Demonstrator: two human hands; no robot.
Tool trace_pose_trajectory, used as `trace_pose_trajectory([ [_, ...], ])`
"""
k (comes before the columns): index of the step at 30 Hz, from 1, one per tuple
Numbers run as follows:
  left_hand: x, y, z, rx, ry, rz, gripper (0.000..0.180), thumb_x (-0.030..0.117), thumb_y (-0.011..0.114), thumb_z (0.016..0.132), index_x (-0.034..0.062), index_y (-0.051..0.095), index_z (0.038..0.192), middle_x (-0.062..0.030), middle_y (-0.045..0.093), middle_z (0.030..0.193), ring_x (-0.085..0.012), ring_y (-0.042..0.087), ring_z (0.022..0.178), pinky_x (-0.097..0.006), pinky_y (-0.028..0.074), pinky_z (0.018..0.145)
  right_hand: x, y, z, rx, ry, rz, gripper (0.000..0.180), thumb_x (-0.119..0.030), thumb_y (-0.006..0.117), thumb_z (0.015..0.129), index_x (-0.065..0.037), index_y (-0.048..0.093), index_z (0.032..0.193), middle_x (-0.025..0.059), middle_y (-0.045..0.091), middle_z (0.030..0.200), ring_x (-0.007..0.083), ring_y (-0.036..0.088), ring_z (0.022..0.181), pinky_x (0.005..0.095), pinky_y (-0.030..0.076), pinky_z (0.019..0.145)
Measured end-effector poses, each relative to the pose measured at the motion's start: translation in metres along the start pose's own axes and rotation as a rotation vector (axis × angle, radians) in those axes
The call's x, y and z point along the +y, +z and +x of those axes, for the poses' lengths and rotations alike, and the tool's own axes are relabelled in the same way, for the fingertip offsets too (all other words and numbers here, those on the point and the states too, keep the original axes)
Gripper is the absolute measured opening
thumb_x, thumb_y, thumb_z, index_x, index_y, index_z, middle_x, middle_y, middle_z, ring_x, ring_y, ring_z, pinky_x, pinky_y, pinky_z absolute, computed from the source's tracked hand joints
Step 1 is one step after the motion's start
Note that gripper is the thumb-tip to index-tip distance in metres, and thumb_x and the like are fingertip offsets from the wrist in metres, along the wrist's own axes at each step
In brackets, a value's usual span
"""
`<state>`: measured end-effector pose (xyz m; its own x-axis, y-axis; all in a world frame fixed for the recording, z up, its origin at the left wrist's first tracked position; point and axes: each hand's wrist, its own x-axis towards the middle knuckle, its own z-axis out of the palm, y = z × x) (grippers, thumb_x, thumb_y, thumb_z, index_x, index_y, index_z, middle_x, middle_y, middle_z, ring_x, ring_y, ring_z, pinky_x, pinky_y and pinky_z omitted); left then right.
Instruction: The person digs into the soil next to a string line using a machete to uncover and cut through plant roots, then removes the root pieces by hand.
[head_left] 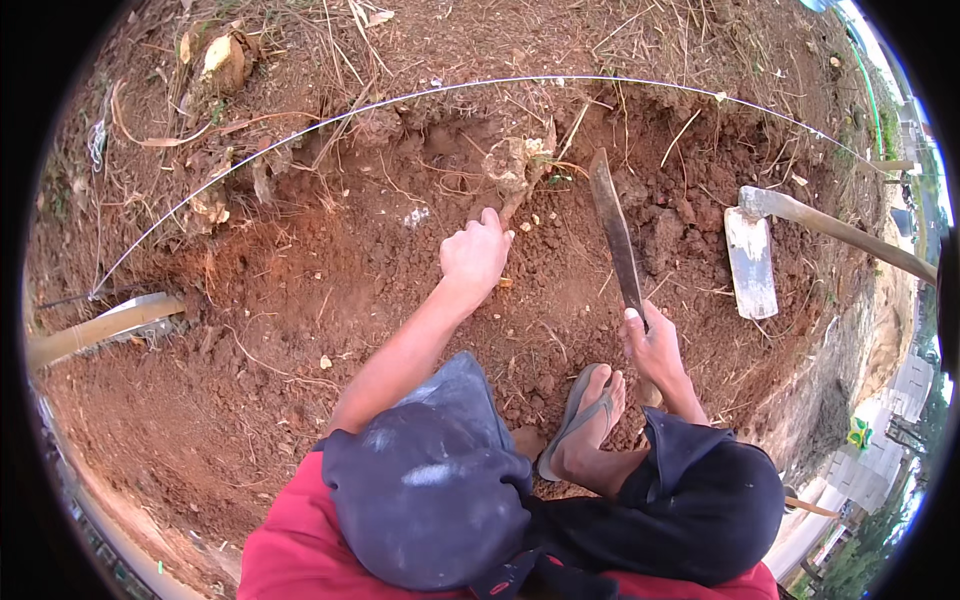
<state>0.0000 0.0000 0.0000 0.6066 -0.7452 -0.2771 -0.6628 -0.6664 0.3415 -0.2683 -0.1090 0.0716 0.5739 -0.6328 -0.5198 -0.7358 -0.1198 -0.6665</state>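
The fingers of the left hand [475, 255] are curled around the near, thinner end of a root [507, 165], which lies ahead of the person at the foot of a low earth bank [345, 150]. This grip seems chosen to steady the root from its near end, so that the frayed, pale part [538, 150] farther away stays uncovered by the hand. Whether the root is loose or fixed in the soil, I cannot tell.

The fingers of the right hand [655, 345] are clenched on the grip of a machete [614, 220]. Its long dark blade points forward, away from the legs, with the tip just to the right of the root. Held in this way, I judge, the edge is apart from the left hand and also from the foot in a sandal [590, 415] below.

Around them is loose red soil [270, 370]. To the right, a hoe [752, 265] rests with its blade on the ground and its wooden handle toward the side, perhaps to be within reach. Beyond the root, a white string [440, 92] crosses the view above the bank; probably it marks the edge.
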Motion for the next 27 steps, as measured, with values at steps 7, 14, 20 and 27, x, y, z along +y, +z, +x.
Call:
trace_pose_trajectory([
  [7, -0.006, -0.008, 0.006, 0.021, 0.102, 0.095, 0.035, 0.038, 0.054, 0.094, 0.0031, 0.053, 0.097, -0.0187, 0.067, 0.068, -0.0375, 0.068, 0.067, -0.047, 0.055, 0.058, -0.022, 0.001, 0.011, -0.21, 0.309, 0.472, 0.021, -0.026, 0.043, 0.102, -0.006, 0.047, 0.1, 0.0014, 0.049, 0.068, 0.0101, 0.049, 0.051, 0.0279, 0.044, 0.045],
  [14, -0.023, -0.024, -0.011, -0.099, 0.006, -0.051, 0.043, 0.042, 0.06, 0.09, 0.0076, 0.053, 0.115, -0.0175, 0.063, 0.101, -0.0375, 0.063, 0.093, -0.048, 0.05, 0.079, -0.01, -0.026, 0.03, -0.011, 0.284, 0.777, 0.018, -0.025, 0.044, 0.102, -0.007, 0.046, 0.101, -0.0002, 0.048, 0.069, 0.0084, 0.046, 0.05, 0.0256, 0.043, 0.043],
  [20, -0.099, 0.004, -0.044, 0.127, -0.07, -0.048, 0.032, 0.033, 0.056, 0.094, 0.009, 0.057, 0.115, -0.0144, 0.059, 0.112, -0.0337, 0.058, 0.102, -0.047, 0.047, 0.085, 0.004, -0.047, 0.023, 0.135, -0.336, -0.016, 0.029, -0.035, 0.053, 0.098, -0.005, 0.052, 0.099, 0.0045, 0.051, 0.061, 0.0192, 0.056, 0.051, 0.0294, 0.044, 0.046],
  [27, -0.118, 0.032, -0.113, 0.338, -0.181, -0.082, 0.029, 0.021, 0.06, 0.089, 0.0065, 0.059, 0.113, -0.014, 0.056, 0.119, -0.0321, 0.053, 0.112, -0.045, 0.04, 0.096, -0.033, 0.006, 0.056, -0.115, -0.896, -0.65, 0.019, -0.017, 0.066, 0.085, -0.007, 0.055, 0.096, 0.0095, 0.062, 0.079, 0.0305, 0.064, 0.064, 0.0409, 0.051, 0.053],
])
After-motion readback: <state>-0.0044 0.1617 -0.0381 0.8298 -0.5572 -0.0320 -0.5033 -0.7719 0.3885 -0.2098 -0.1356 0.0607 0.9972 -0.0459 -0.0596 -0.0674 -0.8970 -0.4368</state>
